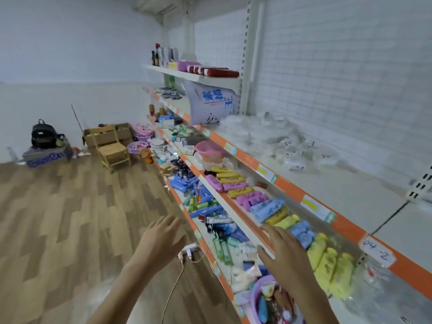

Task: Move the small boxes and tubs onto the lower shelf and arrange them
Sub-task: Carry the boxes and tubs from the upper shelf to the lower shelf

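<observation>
A person is reaching both bare hands toward a long store rack, the left hand (161,239) spread open over the floor and the right hand (280,256) spread open above the lower shelf (205,247), neither holding anything. The small boxes and tubes (222,239) are lying jumbled on that lower shelf beside a purple tub (257,298), so lining them up along the front edge would likely serve best. A handwritten tag (376,251) seems to be reading "04-2"; other labels are too blurred.
</observation>
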The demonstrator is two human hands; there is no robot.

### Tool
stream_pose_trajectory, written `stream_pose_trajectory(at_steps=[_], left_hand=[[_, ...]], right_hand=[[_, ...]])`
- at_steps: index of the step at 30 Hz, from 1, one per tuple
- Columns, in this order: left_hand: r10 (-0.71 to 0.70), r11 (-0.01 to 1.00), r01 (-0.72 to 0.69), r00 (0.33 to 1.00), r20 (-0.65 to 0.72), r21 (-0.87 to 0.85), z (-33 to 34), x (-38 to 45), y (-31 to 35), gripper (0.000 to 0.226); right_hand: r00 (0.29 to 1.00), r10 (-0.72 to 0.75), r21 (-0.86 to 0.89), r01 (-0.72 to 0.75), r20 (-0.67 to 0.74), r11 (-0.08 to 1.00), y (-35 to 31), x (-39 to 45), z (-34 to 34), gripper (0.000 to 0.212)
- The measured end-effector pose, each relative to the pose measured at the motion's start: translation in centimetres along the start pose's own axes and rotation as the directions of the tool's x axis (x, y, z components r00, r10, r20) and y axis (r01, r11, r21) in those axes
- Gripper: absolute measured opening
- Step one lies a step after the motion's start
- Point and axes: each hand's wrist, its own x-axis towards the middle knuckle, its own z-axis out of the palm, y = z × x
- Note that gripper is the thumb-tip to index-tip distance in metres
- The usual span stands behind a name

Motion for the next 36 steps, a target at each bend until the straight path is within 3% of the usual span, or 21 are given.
stream_pose_trajectory(at_steps=[10,22,32,36], left_hand=[[0.122,0.983,-0.126,0.992,-0.038,-0.137,4.8,18.1,-2.8,0.038],[0.295,0.928,-0.322,0.943,-0.155,-0.190,5.9,44.9,-3.2,0.042],[0.529,0.825,-0.531,0.846,-0.071,-0.194,9.2,67.3,-1.3,0.037],[0.678,0.718,-0.650,0.734,0.038,-0.249,12.1,73.2,0.1,0.037]], right_hand=[[0.990,0.079,-0.143,-0.096,-0.115,0.985,6.0,15.2,2.9,0.039],[0.969,0.059,-0.223,-0.114,-0.239,0.968,13.3,37.5,-0.6,0.040],[0.940,0.280,-0.216,-0.319,-0.194,0.923,19.2,54.0,0.7,0.042],[0.882,0.433,-0.209,-0.466,-0.186,0.860,20.9,57.2,2.4,0.044]])
